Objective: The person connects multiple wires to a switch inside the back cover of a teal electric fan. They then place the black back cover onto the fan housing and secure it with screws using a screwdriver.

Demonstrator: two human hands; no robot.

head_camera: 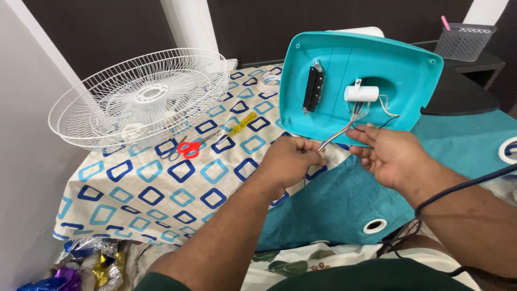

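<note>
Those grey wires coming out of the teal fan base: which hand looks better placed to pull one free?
Probably the left hand. Its fingertips already pinch the grey wires at their loose end. The right hand lies open, palm up, beside the wires under the teal fan base, seemingly steadying rather than gripping.

A home room — patterned cloth (161, 183) over a bed-like surface, mesh desk organiser (464, 40), curtain fabric (344, 205).
</note>
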